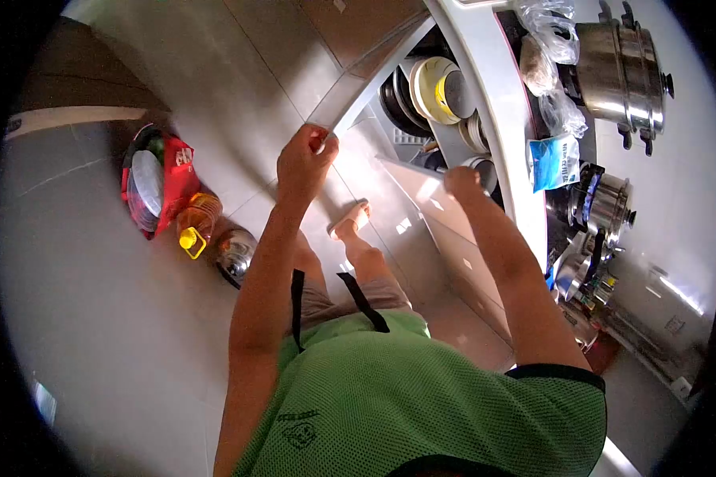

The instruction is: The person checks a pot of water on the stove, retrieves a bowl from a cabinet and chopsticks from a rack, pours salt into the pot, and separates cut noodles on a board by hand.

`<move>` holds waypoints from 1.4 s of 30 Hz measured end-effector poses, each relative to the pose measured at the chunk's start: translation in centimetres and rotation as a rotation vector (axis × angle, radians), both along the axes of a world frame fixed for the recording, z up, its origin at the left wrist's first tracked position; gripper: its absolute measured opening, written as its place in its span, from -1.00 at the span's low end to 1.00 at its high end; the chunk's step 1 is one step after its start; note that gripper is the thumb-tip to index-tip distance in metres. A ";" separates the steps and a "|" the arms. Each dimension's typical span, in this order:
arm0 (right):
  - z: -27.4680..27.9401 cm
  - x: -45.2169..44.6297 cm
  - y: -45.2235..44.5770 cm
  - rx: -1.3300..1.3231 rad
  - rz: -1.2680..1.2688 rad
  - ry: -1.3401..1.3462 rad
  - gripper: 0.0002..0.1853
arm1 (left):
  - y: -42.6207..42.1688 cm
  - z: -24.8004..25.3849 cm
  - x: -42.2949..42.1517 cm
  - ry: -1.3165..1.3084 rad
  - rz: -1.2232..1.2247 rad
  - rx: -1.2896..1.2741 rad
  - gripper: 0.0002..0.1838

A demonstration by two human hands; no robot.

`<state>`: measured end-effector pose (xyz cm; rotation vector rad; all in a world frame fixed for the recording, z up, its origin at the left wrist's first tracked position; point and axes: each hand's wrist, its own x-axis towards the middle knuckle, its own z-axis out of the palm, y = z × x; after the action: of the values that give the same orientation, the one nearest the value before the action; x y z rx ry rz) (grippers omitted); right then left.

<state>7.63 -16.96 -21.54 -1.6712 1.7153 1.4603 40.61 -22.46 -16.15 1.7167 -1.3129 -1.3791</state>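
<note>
Tiled floor (95, 278), pale cabinet doors (453, 238), ajar

The person wears a green mesh top (469, 413) with a dark sleeve hem (561, 370) and a small dark emblem (299, 434) beneath tiny, illegible lettering (297, 416). Two black straps (363, 302) hang over brownish shorts (390, 295).

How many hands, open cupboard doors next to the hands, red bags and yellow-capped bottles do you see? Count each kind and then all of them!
Hands: 2 (left hand, right hand)
Open doors: 2 (left door, right door)
Red bag: 1
Yellow-capped bottle: 1
Total: 6
</note>
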 end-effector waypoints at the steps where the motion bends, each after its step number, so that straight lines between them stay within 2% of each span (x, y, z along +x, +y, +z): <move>1: -0.9 1.0 1.9 0.099 0.034 -0.084 -0.79 | 0.1 -0.2 0.3 -0.001 0.027 -0.108 -0.73; 2: -4.7 -0.2 6.6 -0.021 0.199 -0.254 -0.80 | 0.1 0.2 0.5 -0.013 0.039 -0.092 -0.74; 3: -3.5 1.7 7.8 0.171 0.235 -0.282 -0.79 | 0.3 0.1 0.3 -0.011 0.047 -0.086 -0.74; 4: -2.0 4.3 8.4 0.363 0.268 -0.307 -0.78 | 0.4 -0.2 0.1 -0.059 0.059 -0.241 -0.73; 5: -0.7 5.6 9.5 0.370 0.272 -0.305 -0.78 | 0.6 -0.5 0.0 -0.108 0.070 -0.394 -0.71; 7: 1.2 7.4 11.8 0.439 0.161 -0.392 -0.81 | 1.0 -0.3 0.0 -0.139 0.039 -0.404 -0.68; 11: 1.3 8.6 14.9 0.646 -0.099 -0.396 -0.82 | 0.9 0.7 -0.7 -0.213 0.074 -0.507 -0.67; 13: 0.7 8.4 15.6 0.744 -0.280 -0.363 -0.83 | 1.4 2.6 -2.0 -0.280 0.004 -0.775 -0.69; 15: 0.1 7.5 15.8 0.833 -0.478 -0.323 -0.83 | 3.5 2.1 -4.6 -0.020 -0.164 -0.810 -0.70; 17: -0.8 5.6 16.1 0.898 -0.699 -0.294 -0.83 | 6.3 0.5 -8.3 0.142 -0.248 -0.724 -0.70; 18: -1.7 4.0 16.8 0.897 -0.917 -0.294 -0.83 | 8.3 -0.7 -10.0 0.150 -0.343 -0.527 -0.73; 19: -1.3 3.0 16.5 0.901 -0.915 -0.289 -0.83 | 10.8 -2.5 -11.5 0.156 -0.433 -0.326 -0.73; 21: -0.4 1.2 15.6 0.859 -1.339 -0.369 -0.84 | 16.6 -7.8 -14.1 0.161 -0.880 0.048 -0.65; 22: -0.4 0.1 15.0 0.822 -1.548 -0.407 -0.84 | 18.9 -9.4 -15.3 0.259 -1.018 0.207 -0.63; 23: -1.7 -1.4 15.0 0.611 -1.551 -0.417 -0.83 | 20.6 -10.6 -16.3 0.360 -1.155 0.366 -0.61; 24: -1.9 -2.7 14.1 0.416 -1.675 -0.638 -0.84 | 21.7 -11.1 -16.8 0.355 -1.212 0.317 -0.62; 26: -9.4 -10.3 15.9 -0.282 -1.672 -0.783 -0.87 | 24.5 -13.2 -18.4 0.420 -1.257 0.180 -0.61; 27: -10.2 -11.9 14.4 -0.282 -1.675 -0.773 -0.87 | 25.8 -14.6 -19.5 0.485 -1.241 0.089 -0.60; 28: -11.0 -13.2 12.2 -0.693 -0.979 -0.655 -0.87 | 22.6 -11.8 -18.1 0.375 -1.267 0.168 -0.61; 29: -11.0 -14.0 9.7 -0.928 -0.959 -0.691 -0.85 | 20.6 -9.9 -17.2 0.262 -1.290 0.246 -0.61; 30: -11.0 -14.6 7.1 -1.155 -0.908 -0.722 -0.83 | 20.1 -9.7 -17.2 0.266 -1.293 0.245 -0.61; 31: -10.4 -14.8 4.1 -1.243 -1.595 -0.940 -0.79 | 19.6 -9.9 -17.2 0.260 -1.334 0.196 -0.63; 33: -11.3 -16.8 0.9 -1.490 -1.755 -1.176 -0.72 | 20.0 -10.9 -17.6 0.256 -1.378 0.145 -0.64; 35: -10.9 -16.5 -1.2 -1.563 -1.749 -1.190 -0.67 | 21.7 -11.9 -17.7 0.263 -1.214 0.121 -0.60; 36: -11.0 -16.5 -2.1 -1.625 -1.744 -1.204 -0.62 | 21.7 -12.3 -17.6 0.315 -1.224 0.148 -0.52; 37: -11.8 -17.5 -2.8 -1.634 -1.739 -1.217 -0.62 | 21.8 -12.4 -17.5 0.308 -1.226 0.137 -0.52; 39: -14.0 -21.4 -4.2 -1.577 -1.914 -1.388 -0.60 | 21.5 -12.3 -17.3 0.288 -1.264 0.227 -0.43; 42: -16.8 -26.1 -4.8 -1.489 -2.145 -1.571 -0.58 | 21.8 -12.5 -16.9 0.273 -1.234 0.185 -0.35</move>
<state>-18.50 -21.73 -38.30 0.1276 1.5375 -1.7529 23.69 -0.68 -28.66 0.6267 -2.2331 -2.2965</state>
